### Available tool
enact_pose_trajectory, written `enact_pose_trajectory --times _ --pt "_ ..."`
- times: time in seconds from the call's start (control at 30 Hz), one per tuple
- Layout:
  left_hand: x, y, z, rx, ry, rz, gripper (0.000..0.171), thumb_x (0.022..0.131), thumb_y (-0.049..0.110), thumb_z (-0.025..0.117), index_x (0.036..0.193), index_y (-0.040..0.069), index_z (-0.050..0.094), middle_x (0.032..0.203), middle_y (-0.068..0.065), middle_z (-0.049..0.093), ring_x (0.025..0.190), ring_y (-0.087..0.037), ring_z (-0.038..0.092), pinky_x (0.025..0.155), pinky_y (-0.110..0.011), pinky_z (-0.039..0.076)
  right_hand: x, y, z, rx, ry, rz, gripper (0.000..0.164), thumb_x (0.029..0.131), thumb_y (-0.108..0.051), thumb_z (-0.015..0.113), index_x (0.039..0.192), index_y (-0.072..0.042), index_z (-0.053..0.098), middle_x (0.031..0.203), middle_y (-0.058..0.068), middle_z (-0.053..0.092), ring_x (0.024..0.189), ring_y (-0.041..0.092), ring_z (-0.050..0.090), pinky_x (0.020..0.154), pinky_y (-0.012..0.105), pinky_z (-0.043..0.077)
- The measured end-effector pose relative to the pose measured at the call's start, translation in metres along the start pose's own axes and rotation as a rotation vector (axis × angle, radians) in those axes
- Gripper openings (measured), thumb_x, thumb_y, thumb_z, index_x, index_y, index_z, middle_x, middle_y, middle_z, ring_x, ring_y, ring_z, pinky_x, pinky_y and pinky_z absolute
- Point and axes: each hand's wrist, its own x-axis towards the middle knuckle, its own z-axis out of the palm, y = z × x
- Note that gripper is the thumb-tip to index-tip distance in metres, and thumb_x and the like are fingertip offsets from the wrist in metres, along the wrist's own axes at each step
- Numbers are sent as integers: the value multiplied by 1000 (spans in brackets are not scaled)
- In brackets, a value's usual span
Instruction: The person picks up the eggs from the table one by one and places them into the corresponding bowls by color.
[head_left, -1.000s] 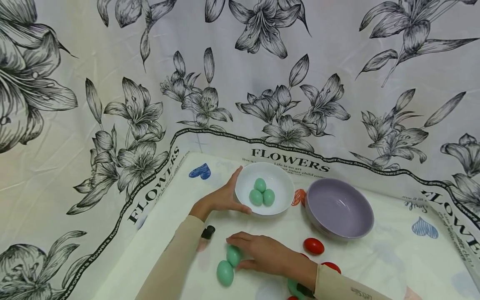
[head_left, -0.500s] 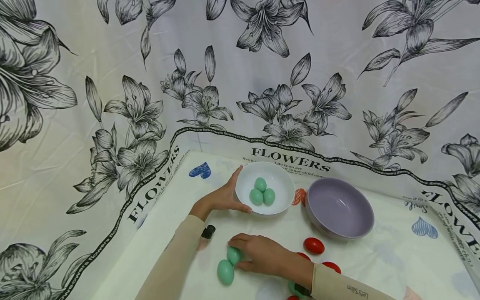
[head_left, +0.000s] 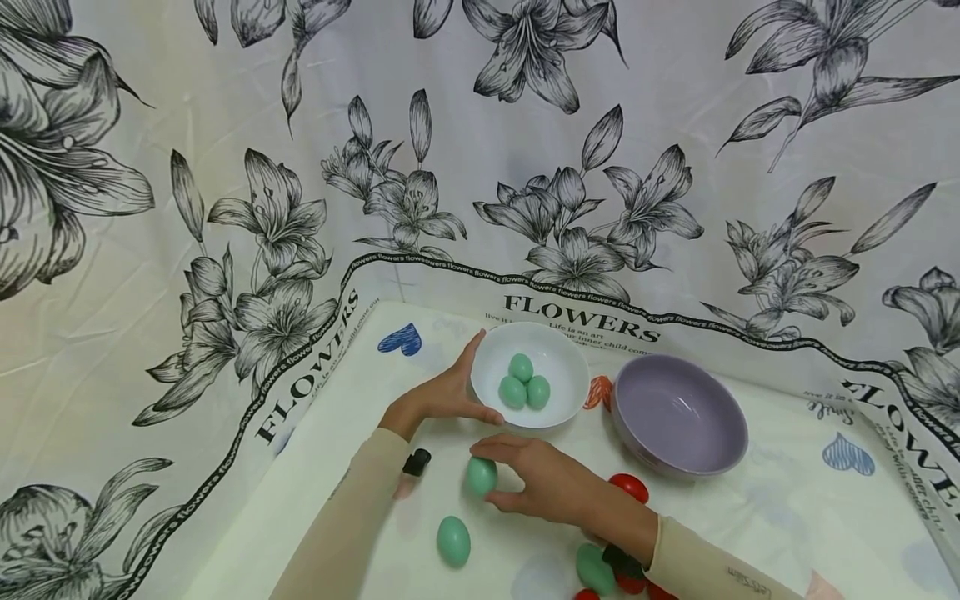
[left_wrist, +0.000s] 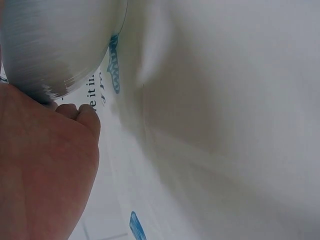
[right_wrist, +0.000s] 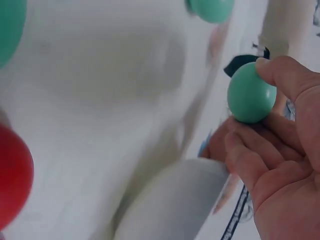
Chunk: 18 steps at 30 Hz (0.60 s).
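My right hand (head_left: 551,479) pinches a green egg (head_left: 482,477) between thumb and fingertips, in front of the white bowl. The right wrist view shows this egg (right_wrist: 251,93) gripped at its ends. My left hand (head_left: 447,393) holds the left side of the white bowl (head_left: 567,379), thumb at the near rim. Three green eggs (head_left: 513,392) lie inside that bowl. In the left wrist view the hand (left_wrist: 47,165) is against the outside of the bowl (left_wrist: 60,45), its fingertips partly hidden. Another green egg (head_left: 453,542) lies on the cloth nearer me.
A purple bowl (head_left: 678,417) stands right of the white one. Red eggs (head_left: 628,486) and a green egg (head_left: 595,568) lie near my right forearm, partly covered by it. The printed cloth (head_left: 360,533) covers the table; a flowered curtain (head_left: 525,167) hangs behind.
My right hand has lifted one green egg away from the other and moved it up toward the white bowl. The left hand and both bowls have stayed put.
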Motion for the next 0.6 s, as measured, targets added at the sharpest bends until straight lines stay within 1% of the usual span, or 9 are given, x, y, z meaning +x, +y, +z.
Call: enact_pose_trajectory --times 0.13,0.23,0.37,0.47,0.6 --pt "0 -1 0 -1 -5 7 156 65 62 97 168 35 -16 178 2 3 160 -33 20 124 -62 26 -5 3 -15 23 68 7 59 97 -29 81 150 -16 60 151 -4 59 141 11 54 113 31 48" --pt "-1 0 0 -7 -6 12 154 66 59 98 168 37 -16 178 2 4 159 -33 22 124 -61 27 -9 7 -27 30 130 26 61 96 -29 82 151 -18 59 151 -5 59 140 12 55 112 34 50" --pt "-3 2 0 -24 -5 10 153 66 58 98 166 44 -16 177 1 6 158 -33 25 123 -61 29 -12 14 -43 19 219 54 61 93 -28 85 149 -20 62 148 -8 61 140 14 56 110 36 51" --pt "-3 3 1 -30 -3 7 153 66 58 99 165 47 -17 177 1 7 158 -33 25 123 -62 28 -15 18 -55 13 279 44 61 91 -23 87 147 -18 63 148 -5 62 138 17 58 108 37 53" --pt "-2 2 1 -31 -1 7 154 66 57 99 166 44 -17 176 0 8 157 -33 26 123 -62 28 -18 22 -69 -8 340 33 62 90 -21 87 147 -15 63 147 -1 63 133 18 62 104 37 56"
